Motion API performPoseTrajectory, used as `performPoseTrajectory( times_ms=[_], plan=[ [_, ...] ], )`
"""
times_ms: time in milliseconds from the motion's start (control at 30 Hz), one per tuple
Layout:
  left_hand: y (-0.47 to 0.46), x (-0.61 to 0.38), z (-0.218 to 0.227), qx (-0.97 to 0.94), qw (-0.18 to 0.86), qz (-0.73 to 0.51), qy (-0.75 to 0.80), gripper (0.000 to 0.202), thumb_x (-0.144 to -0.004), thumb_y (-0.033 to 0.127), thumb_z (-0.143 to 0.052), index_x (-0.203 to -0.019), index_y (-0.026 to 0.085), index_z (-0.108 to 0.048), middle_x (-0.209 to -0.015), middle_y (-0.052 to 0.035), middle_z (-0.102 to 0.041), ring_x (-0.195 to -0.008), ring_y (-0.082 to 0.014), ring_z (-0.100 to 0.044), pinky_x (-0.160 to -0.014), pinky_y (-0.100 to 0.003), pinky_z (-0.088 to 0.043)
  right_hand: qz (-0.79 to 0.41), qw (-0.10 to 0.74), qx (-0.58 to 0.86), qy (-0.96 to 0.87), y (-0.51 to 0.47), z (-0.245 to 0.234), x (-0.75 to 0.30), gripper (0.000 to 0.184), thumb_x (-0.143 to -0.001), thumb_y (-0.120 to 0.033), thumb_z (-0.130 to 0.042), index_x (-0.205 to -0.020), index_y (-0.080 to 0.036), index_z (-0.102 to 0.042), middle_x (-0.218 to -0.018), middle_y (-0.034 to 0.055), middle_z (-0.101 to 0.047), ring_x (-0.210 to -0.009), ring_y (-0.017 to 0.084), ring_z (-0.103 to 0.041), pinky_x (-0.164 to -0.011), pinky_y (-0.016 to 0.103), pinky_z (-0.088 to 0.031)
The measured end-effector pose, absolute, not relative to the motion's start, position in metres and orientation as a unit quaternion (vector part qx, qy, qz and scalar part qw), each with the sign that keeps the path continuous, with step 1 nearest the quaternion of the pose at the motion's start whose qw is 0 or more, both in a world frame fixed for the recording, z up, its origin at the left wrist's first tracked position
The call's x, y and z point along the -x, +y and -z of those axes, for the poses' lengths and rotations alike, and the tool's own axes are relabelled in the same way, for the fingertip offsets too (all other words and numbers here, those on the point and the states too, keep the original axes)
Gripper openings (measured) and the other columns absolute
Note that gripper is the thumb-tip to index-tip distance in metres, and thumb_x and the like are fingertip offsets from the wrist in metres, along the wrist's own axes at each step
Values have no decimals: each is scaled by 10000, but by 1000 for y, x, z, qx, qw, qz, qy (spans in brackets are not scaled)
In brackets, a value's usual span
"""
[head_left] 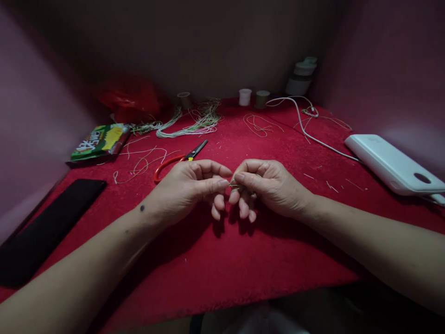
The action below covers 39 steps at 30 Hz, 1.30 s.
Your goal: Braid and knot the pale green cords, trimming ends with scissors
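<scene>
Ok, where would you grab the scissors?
By the red handle loop, probably from the near left: it lies toward the person beside the left hand, while the closed blades point away to the right.

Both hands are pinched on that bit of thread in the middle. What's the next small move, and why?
Probably ease the hands slightly apart to draw the thread taut. The left hand and right hand meet fingertip to fingertip, pinching a short thread that barely shows between them. The scissors lie just behind the left hand on the red cloth.
</scene>
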<state>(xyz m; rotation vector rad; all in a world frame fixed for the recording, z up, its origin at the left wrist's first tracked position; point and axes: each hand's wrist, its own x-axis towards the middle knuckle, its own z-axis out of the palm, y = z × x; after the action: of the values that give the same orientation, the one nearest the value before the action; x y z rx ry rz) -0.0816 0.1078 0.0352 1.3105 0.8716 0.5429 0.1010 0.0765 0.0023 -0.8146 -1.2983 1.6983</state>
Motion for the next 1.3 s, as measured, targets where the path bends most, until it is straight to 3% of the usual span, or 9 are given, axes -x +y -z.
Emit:
performPoseTrajectory(
  times_ms=[133,400,533,667,867,1300],
  plan=[
    [108,84,-37,-603,666,-195,394,77,-798,199,-628,-760,133,-629,-536,-20,-658,-429,-122,-609,-468,-216,-507,-669,410,335,-522,76,-4,-100,205,-897,-336,-539,-810,-156,-495,-698,23,-672,-480,120,-641,-388,199,-515],
    [107,86,-37,-615,654,-179,403,147,-835,257,-608,-746,140,-611,-510,14,-625,-400,-82,-565,-442,-172,-466,-676,418,339,-503,76,-4,-99,174,-901,-300,-523,-811,-152,-506,-670,21,-668,-459,121,-634,-371,187,-495],
    [108,85,-34,-606,663,-189,397,166,-830,264,-613,-732,130,-604,-508,15,-609,-392,-73,-546,-420,-161,-449,-710,419,306,-476,78,1,-100,200,-852,-328,-610,-849,-146,-528,-714,37,-684,-471,139,-647,-381,212,-515],
    [109,83,-27,-572,688,-218,390,176,-794,276,-647,-726,124,-590,-549,8,-618,-393,-68,-531,-402,-169,-455,-716,419,314,-461,80,3,-100,227,-788,-243,-687,-912,-153,-519,-698,19,-682,-471,141,-650,-382,211,-523],
    [106,78,-24,-592,649,-236,416,150,-808,272,-614,-768,139,-557,-543,23,-604,-392,-79,-527,-396,-193,-465,-695,409,372,-459,79,-2,-96,284,-767,-339,-702,-801,-140,-503,-628,18,-661,-419,134,-623,-338,204,-503],
    [105,78,-23,-605,628,-235,429,162,-834,298,-574,-770,156,-533,-504,43,-572,-375,-76,-516,-391,-184,-415,-696,433,349,-454,79,1,-98,246,-860,-381,-579,-832,-166,-463,-665,29,-683,-421,136,-627,-333,205,-487]
  ],
)
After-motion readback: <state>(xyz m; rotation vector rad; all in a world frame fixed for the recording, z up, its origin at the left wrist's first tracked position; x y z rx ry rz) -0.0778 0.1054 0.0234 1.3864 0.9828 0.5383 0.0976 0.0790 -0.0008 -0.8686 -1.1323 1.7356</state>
